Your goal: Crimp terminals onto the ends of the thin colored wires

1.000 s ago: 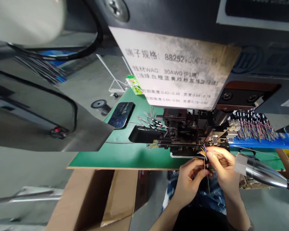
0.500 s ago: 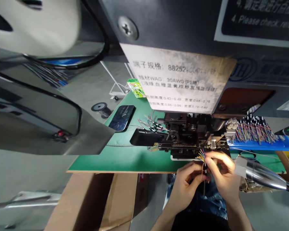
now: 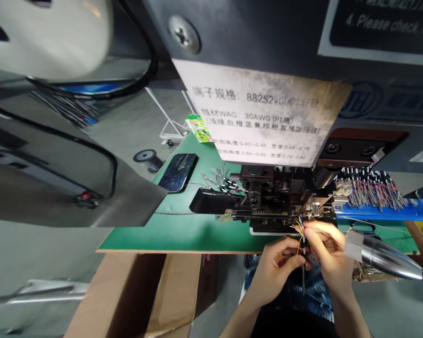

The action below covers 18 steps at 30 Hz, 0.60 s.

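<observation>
A thin cable (image 3: 304, 244) with fanned-out coloured wires (image 3: 298, 228) at its upper end is held between both hands, just in front of a dark metal machine (image 3: 268, 192). My left hand (image 3: 277, 263) pinches the cable's lower part with thumb and fingers. My right hand (image 3: 326, 244) has its thumb and forefinger closed on the cable near the base of the coloured wires. The wire tips point up toward the machine's front part. Below my left fingers the cable's tail hangs down.
A phone (image 3: 178, 172) and a wire bundle (image 3: 225, 180) lie on the green table (image 3: 197, 234). More bundles (image 3: 373, 188) fill a blue tray (image 3: 391, 213) at right. A metal tube (image 3: 387, 256) stands beside my right hand. Cardboard boxes (image 3: 176, 291) sit below the table.
Both hands have shifted slightly right with the cable. The wire tips are closer to the machine's front part. A dark block with screws now shows in the machine's opening.
</observation>
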{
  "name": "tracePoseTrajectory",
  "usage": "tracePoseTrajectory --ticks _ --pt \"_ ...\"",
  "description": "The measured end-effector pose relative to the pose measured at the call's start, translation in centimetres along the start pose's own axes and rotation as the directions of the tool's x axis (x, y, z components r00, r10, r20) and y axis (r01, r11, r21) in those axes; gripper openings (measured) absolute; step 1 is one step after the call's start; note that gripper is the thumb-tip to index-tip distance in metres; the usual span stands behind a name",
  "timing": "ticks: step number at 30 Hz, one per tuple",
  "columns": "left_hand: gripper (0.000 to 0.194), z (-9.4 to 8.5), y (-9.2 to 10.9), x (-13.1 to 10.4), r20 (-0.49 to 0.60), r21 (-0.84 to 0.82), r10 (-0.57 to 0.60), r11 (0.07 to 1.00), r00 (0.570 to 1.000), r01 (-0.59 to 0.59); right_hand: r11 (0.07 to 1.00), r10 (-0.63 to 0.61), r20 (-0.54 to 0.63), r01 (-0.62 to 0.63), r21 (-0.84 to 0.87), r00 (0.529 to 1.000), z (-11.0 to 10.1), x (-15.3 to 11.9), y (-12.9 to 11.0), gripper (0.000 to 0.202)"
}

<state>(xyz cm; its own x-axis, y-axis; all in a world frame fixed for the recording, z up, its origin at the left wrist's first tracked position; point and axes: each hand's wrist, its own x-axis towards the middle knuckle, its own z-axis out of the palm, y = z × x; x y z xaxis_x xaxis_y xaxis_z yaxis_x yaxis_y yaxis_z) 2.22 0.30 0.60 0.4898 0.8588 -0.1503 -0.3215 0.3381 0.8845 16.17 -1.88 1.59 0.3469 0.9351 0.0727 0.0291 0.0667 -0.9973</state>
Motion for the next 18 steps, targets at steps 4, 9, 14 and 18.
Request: tracePoseTrajectory --ticks 4,9,14,18 --pt "0.043 -0.2 -0.2 -0.2 -0.003 0.007 0.008 1.0 1.0 -0.008 0.999 -0.037 -0.025 0.037 -0.012 0.999 -0.1 0.0 0.2 0.012" --pt "0.044 -0.5 -0.6 -0.5 -0.019 0.021 0.01 1.0 1.0 -0.009 1.0 0.017 0.009 -0.018 0.016 1.0 0.1 0.0 -0.2 0.012" --pt "0.042 -0.2 -0.3 -0.4 -0.021 0.021 0.031 0.999 0.999 -0.031 0.997 0.068 0.043 -0.069 0.026 0.997 0.2 0.2 -0.8 0.015" --pt "0.04 -0.1 0.0 -0.3 -0.028 0.007 0.039 0.999 0.999 -0.039 0.996 0.087 0.029 -0.087 0.007 0.996 0.2 0.3 -0.8 0.015"
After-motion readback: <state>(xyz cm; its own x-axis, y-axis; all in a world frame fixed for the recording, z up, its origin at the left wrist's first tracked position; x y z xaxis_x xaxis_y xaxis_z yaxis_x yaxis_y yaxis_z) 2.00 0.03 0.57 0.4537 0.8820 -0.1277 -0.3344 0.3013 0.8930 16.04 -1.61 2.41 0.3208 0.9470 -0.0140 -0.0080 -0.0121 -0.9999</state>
